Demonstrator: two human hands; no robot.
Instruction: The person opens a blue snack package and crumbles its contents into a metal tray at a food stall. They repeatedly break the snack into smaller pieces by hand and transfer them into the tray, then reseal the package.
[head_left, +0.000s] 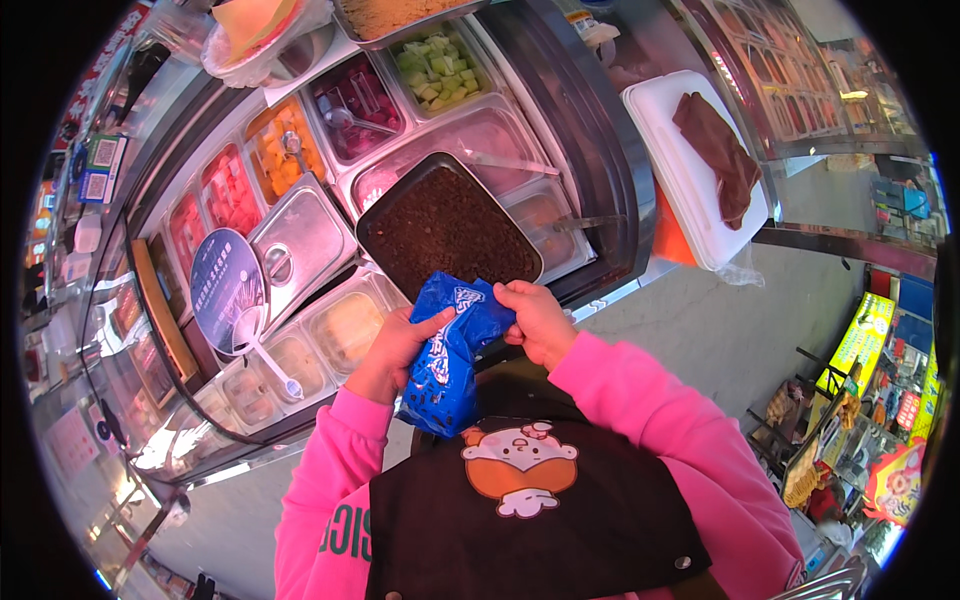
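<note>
A blue plastic food bag (442, 375) with white lettering is held between my two hands, at the near edge of a tray. My left hand (394, 349) grips its left side, thumb on the front. At the bag's upper right corner, my right hand (536, 319) pinches the film between thumb and fingers. Just beyond lies a dark rectangular tray (534, 251) covered with dark brown crumbs (450, 217). The tray rests across the metal pans of a topping counter. What is inside the bag cannot be seen.
Pans of orange fruit cubes (279, 150), pink-red cubes (229, 191) and green cubes (442, 75) line the counter. A round hand fan (229, 289) lies by a steel lid (304, 240). At right, a brown cloth (720, 161) lies on a white plastic lid (660, 112).
</note>
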